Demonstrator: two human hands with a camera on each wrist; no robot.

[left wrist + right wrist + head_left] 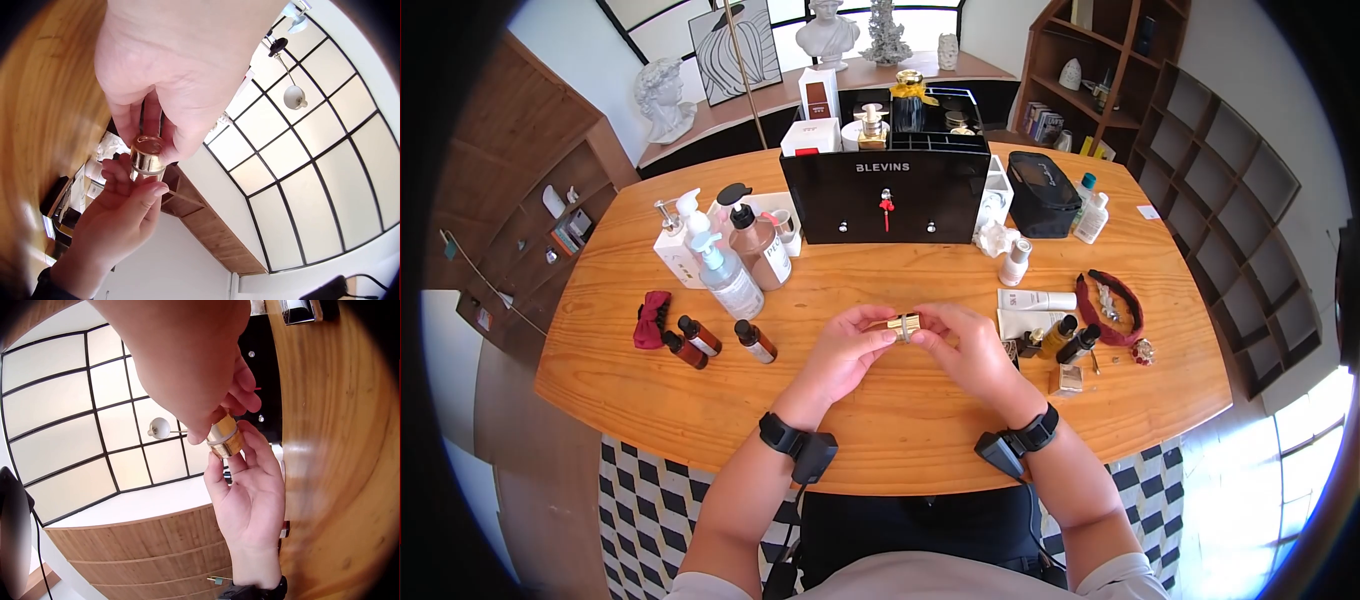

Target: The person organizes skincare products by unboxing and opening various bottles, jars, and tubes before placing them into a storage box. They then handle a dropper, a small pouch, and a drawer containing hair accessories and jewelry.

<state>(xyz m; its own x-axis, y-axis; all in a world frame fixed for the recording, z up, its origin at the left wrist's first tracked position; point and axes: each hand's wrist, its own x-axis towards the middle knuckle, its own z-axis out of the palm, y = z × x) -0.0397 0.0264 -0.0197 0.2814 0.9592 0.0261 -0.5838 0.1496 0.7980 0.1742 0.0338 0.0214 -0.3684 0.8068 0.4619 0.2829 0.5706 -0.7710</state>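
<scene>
Between both hands, over the near middle of the table (880, 420), is a small gold cosmetic tube (906, 324) with a greyish band around its middle. My left hand (850, 348) pinches one end of it between thumb and fingers. The other end is pinched by my right hand (968, 350). In the left wrist view the tube (148, 157) shows a shiny round gold end beside the left fingers. From the right wrist the gold tube (224, 439) sits between the two sets of fingertips, which partly cover it.
A black organizer box (885, 195) full of cosmetics stands at the back. Pump bottles (730, 275) and small brown bottles (756, 342) are on the left. On the right lie a white tube (1037, 300), dark-capped bottles (1080, 344), a small box (1066, 379) and a red headband (1138, 312).
</scene>
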